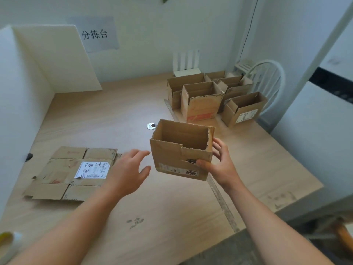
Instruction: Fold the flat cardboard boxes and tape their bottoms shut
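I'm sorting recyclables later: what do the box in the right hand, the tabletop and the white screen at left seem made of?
Box: brown corrugated cardboard, matte; fluting shows along its cut top edge. Tabletop: pale wood or wood-look laminate, smooth, slight sheen; grain lines and a glare patch. White screen: perhaps foam board or plastic sheet, matte; unclear which.

Your right hand (pixel 219 165) holds an erected brown cardboard box (pixel 179 150) upright, top open, above the desk (pixel 114 115), a flattened labelled cardboard box (pixel 70 173) lies left, and several erected open boxes (pixel 202 104) cluster far right.
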`<act>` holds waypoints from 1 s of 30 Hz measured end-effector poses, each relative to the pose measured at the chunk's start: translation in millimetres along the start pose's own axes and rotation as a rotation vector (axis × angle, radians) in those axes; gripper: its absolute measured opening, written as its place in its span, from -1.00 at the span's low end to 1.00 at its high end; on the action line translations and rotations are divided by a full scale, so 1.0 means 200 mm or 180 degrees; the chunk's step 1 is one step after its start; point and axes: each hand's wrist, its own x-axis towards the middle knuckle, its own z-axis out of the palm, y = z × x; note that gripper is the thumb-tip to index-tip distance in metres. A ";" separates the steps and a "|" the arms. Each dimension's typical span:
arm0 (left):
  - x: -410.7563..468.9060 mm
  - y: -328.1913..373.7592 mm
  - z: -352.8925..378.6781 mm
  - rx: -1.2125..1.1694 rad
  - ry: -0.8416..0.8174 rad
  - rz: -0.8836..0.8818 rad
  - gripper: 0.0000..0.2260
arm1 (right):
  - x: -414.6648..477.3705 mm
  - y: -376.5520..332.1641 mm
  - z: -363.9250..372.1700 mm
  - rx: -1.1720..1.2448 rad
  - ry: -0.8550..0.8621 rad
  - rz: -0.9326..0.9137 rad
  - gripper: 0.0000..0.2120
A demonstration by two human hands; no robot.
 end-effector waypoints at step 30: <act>1.11 0.49 0.56 0.0662 -0.0559 -0.0213 -0.59 | 1.21 0.42 -0.76 -0.0394 -0.0347 0.0259 -0.16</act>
